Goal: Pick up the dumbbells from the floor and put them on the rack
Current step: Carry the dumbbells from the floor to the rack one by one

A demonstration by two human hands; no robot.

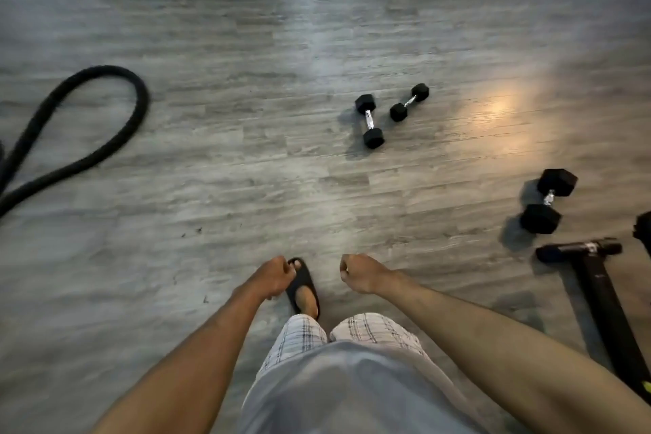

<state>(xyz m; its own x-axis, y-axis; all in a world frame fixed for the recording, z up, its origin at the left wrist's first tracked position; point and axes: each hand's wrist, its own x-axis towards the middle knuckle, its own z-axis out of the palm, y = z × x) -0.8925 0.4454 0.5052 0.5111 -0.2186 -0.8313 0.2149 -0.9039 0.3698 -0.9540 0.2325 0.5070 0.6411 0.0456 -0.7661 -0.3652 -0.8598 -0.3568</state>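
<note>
Three black hex dumbbells with chrome handles lie on the grey wood floor. One small dumbbell (369, 120) and another small dumbbell (409, 102) lie close together ahead and to the right. A larger dumbbell (549, 201) lies nearer, at the right. My left hand (273, 275) hangs low in front of me with its fingers loosely curled and holds nothing. My right hand (357, 273) hangs beside it, fingers also curled, empty. Both hands are well short of every dumbbell. No rack shelf shows.
A thick black battle rope (105, 81) loops across the floor at the left. A black metal frame foot (577, 247) with a slanted post stands at the right edge, next to the larger dumbbell. My sandalled foot (304, 287) is below the hands.
</note>
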